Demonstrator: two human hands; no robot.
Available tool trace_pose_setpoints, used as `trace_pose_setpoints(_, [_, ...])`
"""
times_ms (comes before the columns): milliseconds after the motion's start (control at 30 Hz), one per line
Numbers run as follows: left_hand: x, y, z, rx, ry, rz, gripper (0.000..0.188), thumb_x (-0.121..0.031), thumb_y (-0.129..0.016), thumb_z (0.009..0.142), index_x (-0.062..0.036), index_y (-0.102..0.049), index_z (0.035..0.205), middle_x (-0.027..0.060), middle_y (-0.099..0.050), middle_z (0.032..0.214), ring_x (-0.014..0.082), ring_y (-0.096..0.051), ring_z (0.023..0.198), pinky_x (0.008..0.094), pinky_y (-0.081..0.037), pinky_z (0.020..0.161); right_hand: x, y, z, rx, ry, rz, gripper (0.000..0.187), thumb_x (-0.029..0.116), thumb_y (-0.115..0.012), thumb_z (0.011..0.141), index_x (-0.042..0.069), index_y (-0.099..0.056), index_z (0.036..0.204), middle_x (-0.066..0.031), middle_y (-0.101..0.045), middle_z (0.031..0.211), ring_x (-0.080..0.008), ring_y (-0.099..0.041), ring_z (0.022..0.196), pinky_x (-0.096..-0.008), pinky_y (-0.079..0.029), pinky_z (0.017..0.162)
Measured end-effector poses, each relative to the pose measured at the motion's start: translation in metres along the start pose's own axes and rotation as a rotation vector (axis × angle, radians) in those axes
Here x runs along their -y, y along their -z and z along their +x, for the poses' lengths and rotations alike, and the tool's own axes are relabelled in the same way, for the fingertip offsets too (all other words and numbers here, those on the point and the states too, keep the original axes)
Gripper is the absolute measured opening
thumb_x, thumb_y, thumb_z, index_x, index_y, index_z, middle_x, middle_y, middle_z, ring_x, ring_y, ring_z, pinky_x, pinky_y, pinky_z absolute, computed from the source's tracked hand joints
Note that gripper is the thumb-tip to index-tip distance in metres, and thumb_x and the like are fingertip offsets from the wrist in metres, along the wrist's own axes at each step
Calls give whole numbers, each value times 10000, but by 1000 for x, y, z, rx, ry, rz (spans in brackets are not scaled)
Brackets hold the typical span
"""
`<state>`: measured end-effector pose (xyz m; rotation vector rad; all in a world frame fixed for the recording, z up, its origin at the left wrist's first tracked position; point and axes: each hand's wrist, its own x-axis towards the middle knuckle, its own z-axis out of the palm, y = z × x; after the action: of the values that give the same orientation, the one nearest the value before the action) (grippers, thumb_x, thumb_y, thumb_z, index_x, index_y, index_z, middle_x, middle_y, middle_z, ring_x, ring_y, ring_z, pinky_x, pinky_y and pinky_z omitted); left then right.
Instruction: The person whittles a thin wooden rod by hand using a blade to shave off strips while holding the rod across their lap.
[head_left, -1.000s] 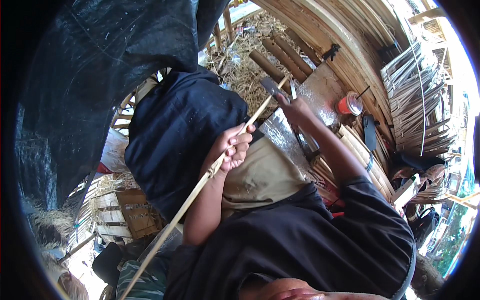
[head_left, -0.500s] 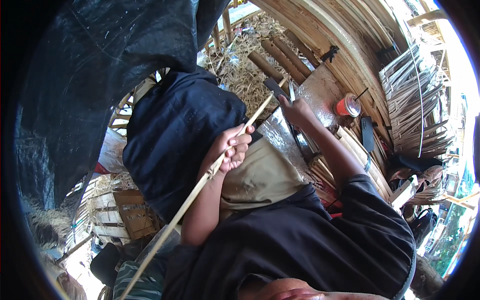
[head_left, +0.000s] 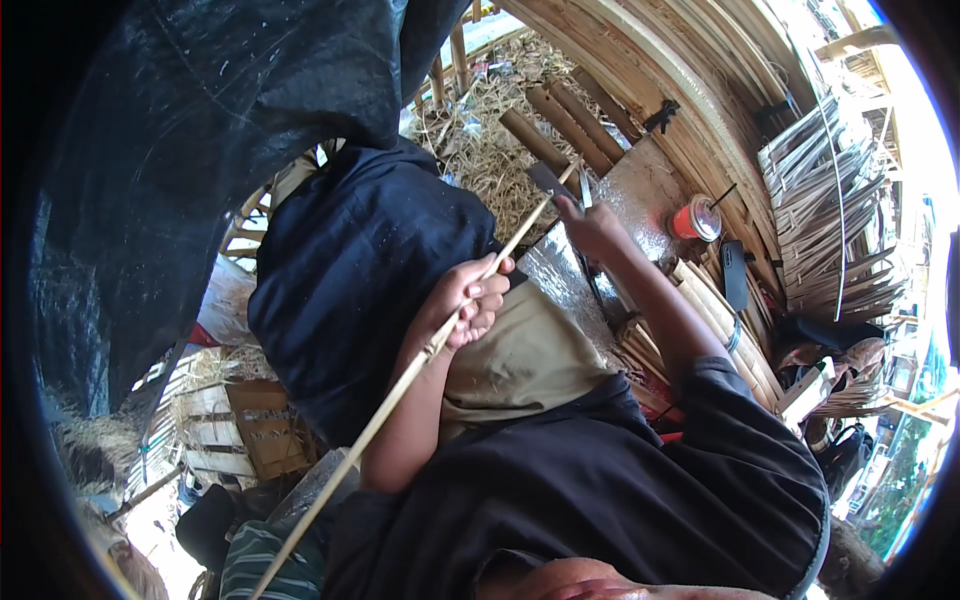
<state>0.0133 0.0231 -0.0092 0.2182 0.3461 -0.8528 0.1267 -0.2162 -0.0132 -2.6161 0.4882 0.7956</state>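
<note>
A long, pale bamboo strip [head_left: 385,412] runs slantwise from the lower left up past my lap. My left hand [head_left: 465,305] is closed around its upper part, with the fingers wrapped over it; a knot shows on the strip just below the grip. Farther up, my right hand [head_left: 596,230] is closed on a knife whose broad dark blade [head_left: 543,178] lies against the strip near its far end. The knife's handle is mostly hidden in my fist. Dark cloth [head_left: 370,250] covers my left leg under the strip.
Brown bamboo pieces [head_left: 570,125] lie beyond the knife, beside shavings [head_left: 470,140] on the ground. To the right are a shiny metal sheet [head_left: 640,185], a red cup with a straw [head_left: 695,220], a phone [head_left: 734,275] and bundled bamboo strips [head_left: 715,315]. A black tarp [head_left: 200,150] hangs at left.
My left hand and the strip have shifted slightly to the right. The knife blade has moved a little down and left along the strip; both grips are kept.
</note>
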Motion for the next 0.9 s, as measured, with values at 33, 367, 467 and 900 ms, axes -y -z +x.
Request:
trace_pose_setpoints(33, [-1, 2, 0, -35, 0, -11, 218, -278, -398, 1068, -87, -497, 1035, -91, -375, 565, -6, -327, 335, 171, -295, 250, 9, 6, -21, 65, 2, 62, 811, 667, -457, 939, -113, -674, 902, -240, -686, 812, -318, -708, 734, -420, -554, 662])
trace_pose_setpoints(367, [2, -1, -2, -86, -22, 177, 258, -306, -410, 1066, -81, -536, 1047, -81, -373, 562, 3, -336, 340, 181, -310, 252, 3, 16, -3, 20, 45, -15, 803, 675, -449, 939, -97, -669, 939, -252, -688, 826, -369, -707, 841, -470, -537, 805])
trace_pose_setpoints(467, [1, -4, -3, -86, -11, 159, 254, -306, -409, 1067, -86, -532, 1034, -80, -374, 564, 0, -339, 340, 183, -318, 255, 3, 26, 5, 125, -44, 30, 819, 659, -410, 959, -121, -660, 947, -323, -682, 941, -430, -674, 1002, -483, -506, 909])
trace_pose_setpoints(900, [4, 0, -1, -75, -15, 204, 260, -317, -417, 1064, -84, -530, 1041, -85, -362, 577, -7, -328, 356, 171, -305, 259, -8, -2, -9, -93, 223, -28, 784, 583, -343, 998, -127, -671, 944, -317, -684, 875, -452, -696, 876, -504, -550, 755])
